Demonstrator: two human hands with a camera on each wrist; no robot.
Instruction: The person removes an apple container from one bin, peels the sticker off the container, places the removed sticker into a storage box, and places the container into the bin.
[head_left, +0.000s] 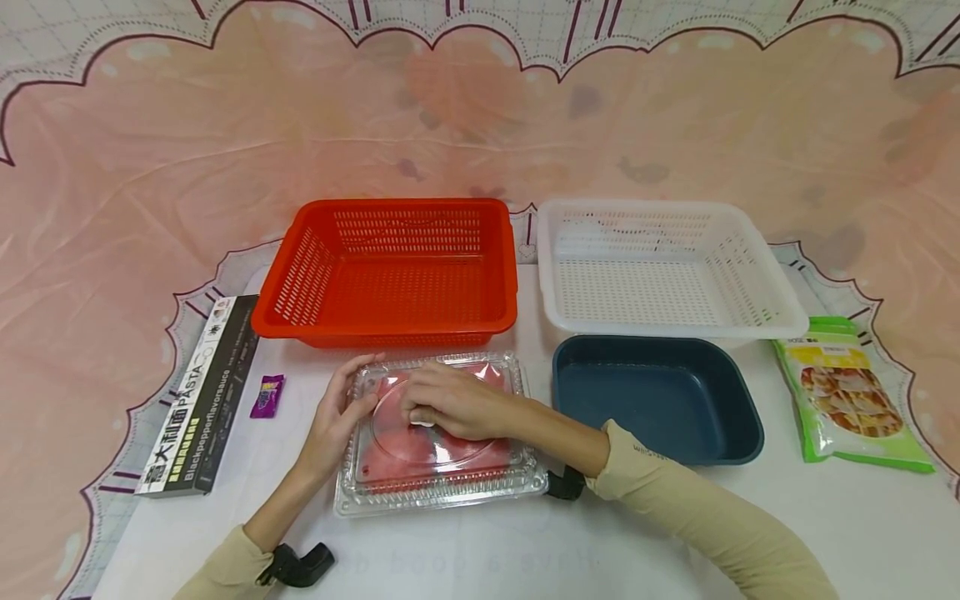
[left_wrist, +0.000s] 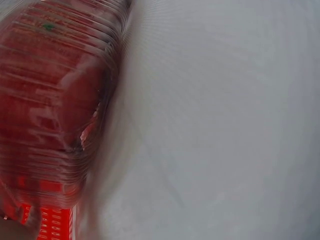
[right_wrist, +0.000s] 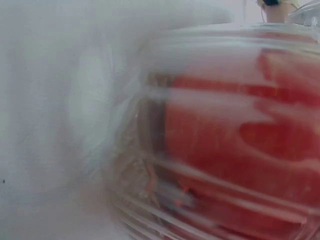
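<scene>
At table front, centre: clear box (head_left: 441,433) with red contents, long axis left-right, lid closed as far as visible, ribbed walls blurred in both wrist views. Left hand (head_left: 335,421) curled round its left edge, fingers on the rim; right hand (head_left: 453,402) pressed flat on the lid, fingers relaxed, directly over the box and the nearer of the two. Beyond: navy tray (head_left: 738,429) right, then red basket (head_left: 315,325) and white basket (head_left: 780,321) behind.
</scene>
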